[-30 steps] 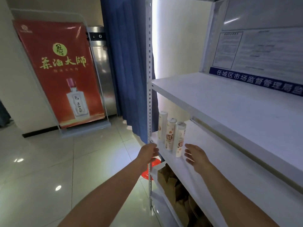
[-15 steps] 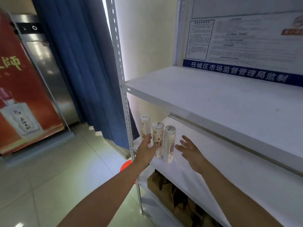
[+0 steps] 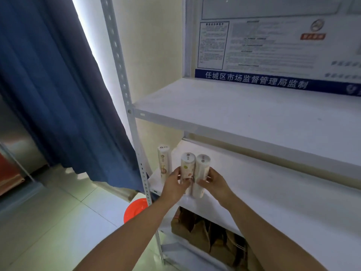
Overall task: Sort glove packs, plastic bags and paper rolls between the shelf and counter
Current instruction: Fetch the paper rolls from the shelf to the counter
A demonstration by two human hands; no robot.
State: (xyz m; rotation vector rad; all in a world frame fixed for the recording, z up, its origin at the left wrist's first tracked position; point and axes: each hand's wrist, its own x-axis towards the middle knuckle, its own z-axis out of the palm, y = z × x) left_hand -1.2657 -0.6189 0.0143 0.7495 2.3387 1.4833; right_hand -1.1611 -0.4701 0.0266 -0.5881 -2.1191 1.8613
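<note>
Ok so both hands are at the left end of a white metal rack, at its middle shelf point(image 3: 273, 192), where three tall white paper rolls in printed wrappers stand upright. The left hand point(image 3: 176, 183) has its fingers curled round the middle roll point(image 3: 188, 167), and the right hand point(image 3: 215, 182) is wrapped round the right roll point(image 3: 202, 167). Those two rolls are touching, side by side near the front edge. Can't tell if their bottoms rest on the board or are lifted off it. The third roll point(image 3: 164, 163) is further back and to the left, just beside the perforated white upright post point(image 3: 125, 85), with no hand on it.

Above is the white upper shelf point(image 3: 254, 118), and behind that a white notice board point(image 3: 273, 47) with a blue strip of characters. Down on the lowest level there are brown paper bags point(image 3: 195, 233). An orange-red plastic basin point(image 3: 134, 210) sits on the pale tiled floor point(image 3: 58, 222) by the post, and a dark blue curtain point(image 3: 58, 94) hangs on the left.
</note>
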